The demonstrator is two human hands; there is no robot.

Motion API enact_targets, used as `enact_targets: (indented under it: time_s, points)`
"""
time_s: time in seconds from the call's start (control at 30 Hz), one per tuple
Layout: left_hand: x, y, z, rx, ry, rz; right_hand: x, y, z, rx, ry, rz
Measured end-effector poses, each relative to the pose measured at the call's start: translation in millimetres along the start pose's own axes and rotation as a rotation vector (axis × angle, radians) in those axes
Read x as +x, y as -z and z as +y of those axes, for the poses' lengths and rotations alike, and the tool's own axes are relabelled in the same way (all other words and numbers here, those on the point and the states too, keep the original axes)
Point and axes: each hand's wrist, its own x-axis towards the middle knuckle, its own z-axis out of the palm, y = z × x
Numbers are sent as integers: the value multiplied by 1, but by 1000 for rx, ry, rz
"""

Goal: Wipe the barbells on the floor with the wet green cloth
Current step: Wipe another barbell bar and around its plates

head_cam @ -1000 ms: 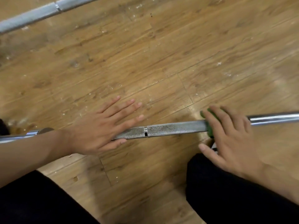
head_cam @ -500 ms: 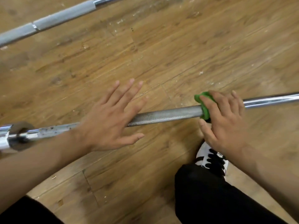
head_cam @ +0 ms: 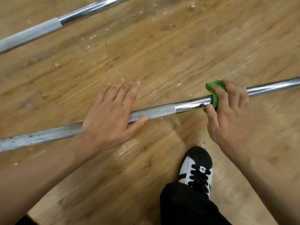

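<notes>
Your right hand point(head_cam: 227, 114) is curled over the green cloth point(head_cam: 214, 93), fingers on top and thumb below, so the cloth is wrapped round the near barbell point(head_cam: 191, 104) and squeezed against its smooth, shiny stretch. Your left hand point(head_cam: 110, 116) grasps nothing. It lies flat with the fingers straight and spread, the palm pressing on the same bar where the knurled section meets a dull, speckled length. The two hands are well apart on the bar, and the left one seems to pin it to the wooden floor point(head_cam: 162, 54) so it cannot roll. I judge you to be mid-wipe on this bar, with the cloth on the bright part to the right of the knurling. The speckled stretch running off to the left looks grimy and is probably not yet done. The next move calls for a firm slide of the cloth along the shaft, gripped snugly enough to reach all round it, and your left hand will need to shift aside when the cloth comes toward it. Expect the cloth to drag on the knurling, so press harder there. The far barbell point(head_cam: 32, 34) lies across the upper left of the floor, well apart from both hands, and by my guess awaits its turn. Your black-and-white shoe point(head_cam: 198, 168) stands near the bar, below your right hand.
</notes>
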Motion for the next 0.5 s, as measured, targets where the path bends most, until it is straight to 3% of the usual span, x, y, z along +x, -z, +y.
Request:
enact_targets:
  time_s: [0.07,0.2,0.3,0.43,0.5]
  points:
    - [5,1,-4,-22,-1,-10,3,-10,-34,57,-79,17]
    - [14,2,-10,-26,0,-18,-8,-24,-110,114,279,-138]
    - [22,4,-15,-41,4,-1,10,-24,-74,48,386,-130]
    - [30,3,-20,-43,18,18,35,-3,25,-33,-6,-62]
    - [32,4,-22,-33,19,22,45,4,42,-21,-143,-47]
